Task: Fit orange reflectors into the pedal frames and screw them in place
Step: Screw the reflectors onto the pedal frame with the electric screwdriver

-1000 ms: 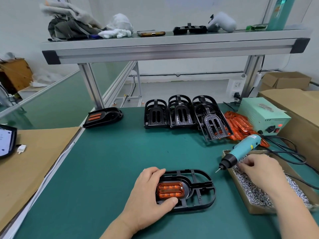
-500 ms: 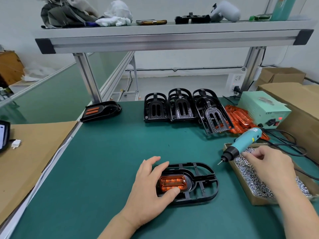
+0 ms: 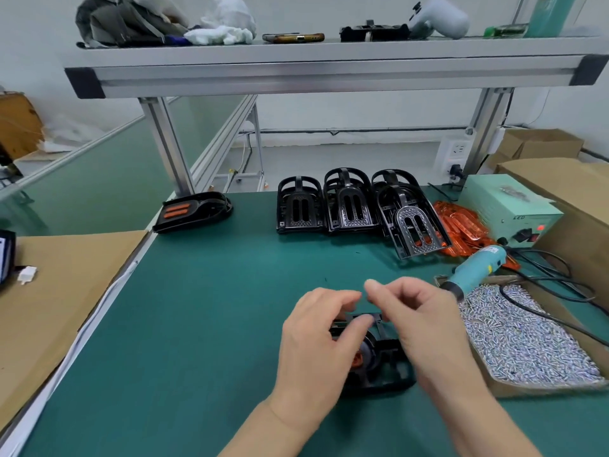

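Left hand [image 3: 316, 341] grips the left end of the pedal frame [image 3: 385, 380], lying flat on the green mat [image 3: 214, 308] with the orange reflector [image 3: 358, 359] seated inside. Right hand [image 3: 425, 328] hovers above it, fingers curled; through the blur I cannot tell whether they pinch anything.

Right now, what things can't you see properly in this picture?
All in the head view:
1. Orange reflector: the left hand covers it, only a sliver shows.
2. Pedal frame: mostly hidden under both hands.
3. Right hand: its fingertips are blurred, so I cannot tell whether it pinches a screw.
4. Screwdriver: its tip is behind the right hand.
5. Dark device: cut off by the left edge.
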Demonstrator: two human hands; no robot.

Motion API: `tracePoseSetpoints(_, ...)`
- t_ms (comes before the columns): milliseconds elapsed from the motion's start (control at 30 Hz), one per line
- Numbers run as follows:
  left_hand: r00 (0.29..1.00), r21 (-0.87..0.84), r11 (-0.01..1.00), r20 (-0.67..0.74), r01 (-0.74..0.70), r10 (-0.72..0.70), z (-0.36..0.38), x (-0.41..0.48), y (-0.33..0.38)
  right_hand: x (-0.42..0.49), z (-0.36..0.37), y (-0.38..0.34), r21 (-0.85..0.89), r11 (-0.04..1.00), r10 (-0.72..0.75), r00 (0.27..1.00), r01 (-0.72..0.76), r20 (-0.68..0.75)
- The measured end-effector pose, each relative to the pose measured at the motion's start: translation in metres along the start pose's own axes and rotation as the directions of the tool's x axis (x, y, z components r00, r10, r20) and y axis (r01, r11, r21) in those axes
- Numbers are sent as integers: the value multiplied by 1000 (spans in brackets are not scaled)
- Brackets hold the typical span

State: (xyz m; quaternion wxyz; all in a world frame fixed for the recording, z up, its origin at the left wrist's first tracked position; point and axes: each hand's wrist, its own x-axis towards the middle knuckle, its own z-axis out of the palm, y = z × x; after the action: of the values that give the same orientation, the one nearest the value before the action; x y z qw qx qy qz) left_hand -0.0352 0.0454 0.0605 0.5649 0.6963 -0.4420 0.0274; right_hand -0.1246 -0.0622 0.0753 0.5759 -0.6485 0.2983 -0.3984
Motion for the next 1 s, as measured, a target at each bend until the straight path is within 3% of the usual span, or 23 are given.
tracePoseSetpoints(100,996,22,1000,-89,-20,22,2,3,5,-7,12,1,137,990,26,999,-30,30)
tracePoseSetpoints(300,981,-19,998,-183,-60,56,-2,2,7,-11,13,-3,186,976,93,988,-114,121)
tracePoseSetpoints(367,986,-69,995,-153,-77,66,-7,6,10,-6,2,-7,56,998,25,996,-30,90)
tracePoseSetpoints(467,992,-208,978,-115,18,-42,-18,14,5,22,-36,-3,-261,959,-164,967,110,-195)
tracePoseSetpoints(533,979,-305,935,-41,178,-200,-25,18,-1,46,-69,9,-426,905,-166,925,5,-341)
tracePoseSetpoints(667,928,-378,851,72,365,-366,-33,18,-13,79,-113,47,-567,752,124,918,-335,-377)
tracePoseSetpoints(800,891,-369,813,127,451,-436,-36,15,-19,98,-110,55,-366,830,254,869,-422,-425)
tracePoseSetpoints(1000,858,-340,788,197,514,-474,-40,8,-25,106,-106,59,139,895,432,751,-423,-500)
